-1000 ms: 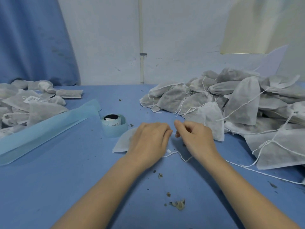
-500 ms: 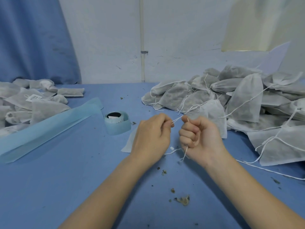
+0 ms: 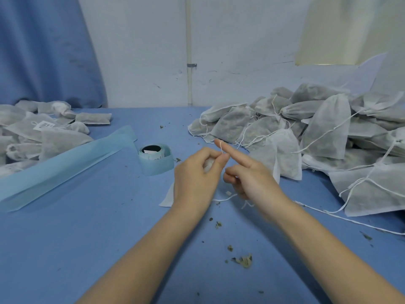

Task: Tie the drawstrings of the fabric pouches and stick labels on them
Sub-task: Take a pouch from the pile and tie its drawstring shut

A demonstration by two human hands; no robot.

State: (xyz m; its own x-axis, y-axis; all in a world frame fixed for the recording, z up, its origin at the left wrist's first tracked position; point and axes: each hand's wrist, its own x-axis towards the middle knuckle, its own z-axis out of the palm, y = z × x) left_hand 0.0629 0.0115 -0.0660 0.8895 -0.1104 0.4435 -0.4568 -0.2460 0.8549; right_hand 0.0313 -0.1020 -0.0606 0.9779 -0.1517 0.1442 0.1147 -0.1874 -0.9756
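Mid-knot at frame centre, string looped over my right forefinger

My left hand [image 3: 197,172] pinches the pouch [image 3: 168,195] neck and drawstring [image 3: 221,148]; my right hand [image 3: 249,174] has the forefinger straight, other fingers curled on the cord. Label roll [image 3: 156,159] sits just left, untied pile [image 3: 306,137] crowds the right edge, finished pouches [image 3: 32,132] upper left; bare blue table [image 3: 76,227] lies lower left
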